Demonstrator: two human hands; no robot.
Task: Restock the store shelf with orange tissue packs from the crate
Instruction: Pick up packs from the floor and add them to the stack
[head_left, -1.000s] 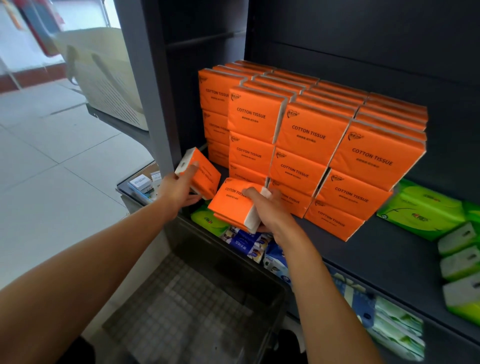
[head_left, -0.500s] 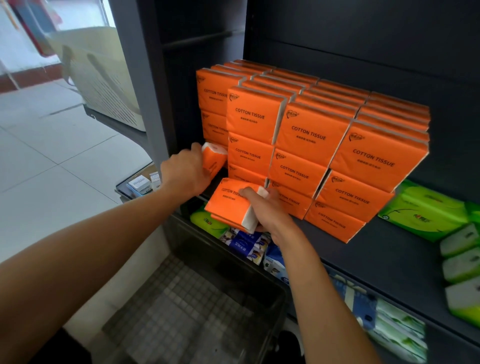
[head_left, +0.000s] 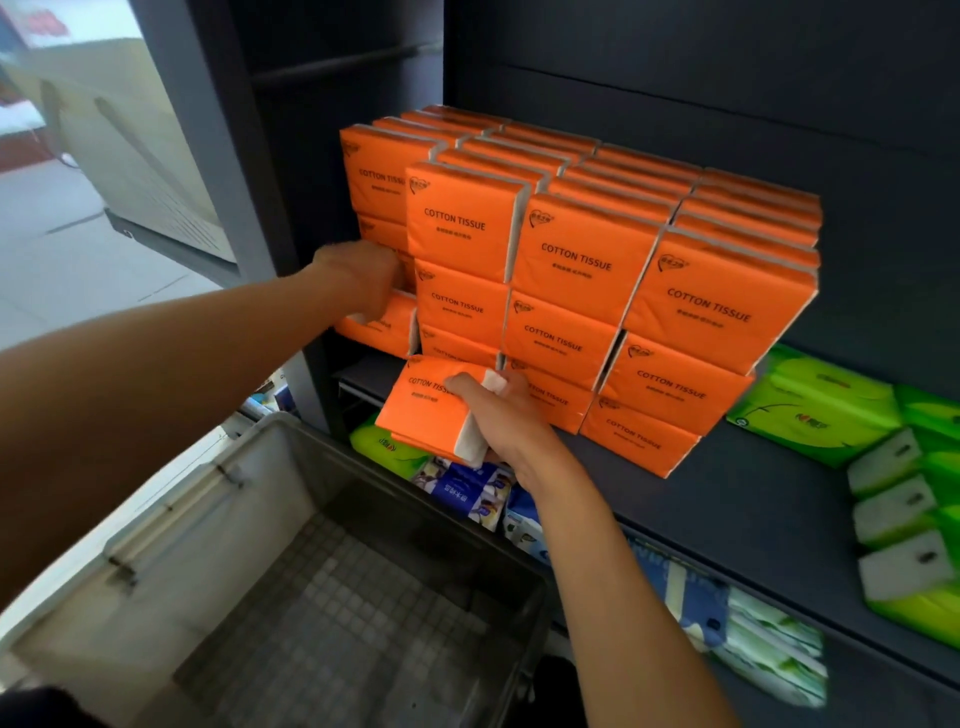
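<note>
Head view: your left hand (head_left: 358, 280) presses one orange pack (head_left: 379, 327) into the left end of the orange stack (head_left: 587, 270); finger position unclear. Your right hand (head_left: 498, 415) clamps another pack (head_left: 426, 410) just below the stack's front. Packs look light and soft; hold across the short ends.

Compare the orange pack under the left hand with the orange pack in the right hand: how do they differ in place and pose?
The left hand presses its orange pack into the shelf's leftmost column, roughly level; the right hand grips its orange pack in front of the shelf edge, tilted. The left one's front is partly hidden; the right one's front and white end show. Both are orange packs with dark lettering.
</note>
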